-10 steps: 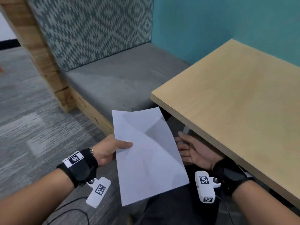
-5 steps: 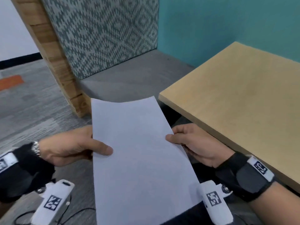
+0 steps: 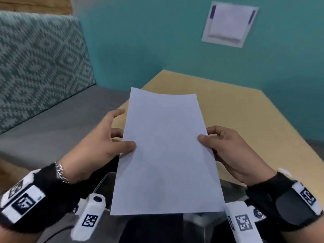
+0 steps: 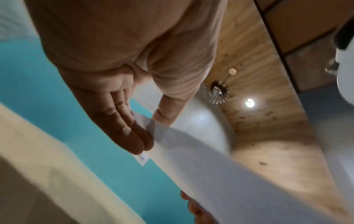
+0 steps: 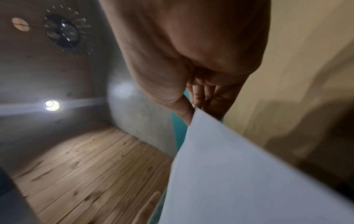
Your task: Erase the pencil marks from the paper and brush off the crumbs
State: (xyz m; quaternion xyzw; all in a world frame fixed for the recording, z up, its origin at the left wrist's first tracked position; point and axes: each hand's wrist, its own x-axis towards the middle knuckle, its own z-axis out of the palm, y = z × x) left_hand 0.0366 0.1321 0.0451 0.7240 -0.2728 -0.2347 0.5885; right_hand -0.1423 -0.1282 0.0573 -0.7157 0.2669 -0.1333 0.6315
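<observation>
A white sheet of paper [image 3: 166,151] hangs in the air in front of me, partly over the near corner of the tan table [image 3: 245,120]. My left hand [image 3: 108,142] pinches its left edge, thumb on top and fingers underneath. My right hand [image 3: 226,148] pinches the right edge the same way. In the left wrist view the paper [image 4: 220,174] runs between thumb and fingers [image 4: 134,141]. The right wrist view shows the paper [image 5: 239,174] pinched at its edge. I see no pencil marks, crumbs or eraser on the side facing me.
A grey bench seat [image 3: 57,123] with a patterned backrest [image 3: 38,64] lies to the left of the table. A teal wall [image 3: 157,35] behind carries a white wall plate [image 3: 229,23]. Dark trousers [image 3: 154,228] show below the paper.
The paper has come up from beside the table to in front of me over the table corner. My right hand, open a second ago, now pinches the right edge. The view has tilted up.
</observation>
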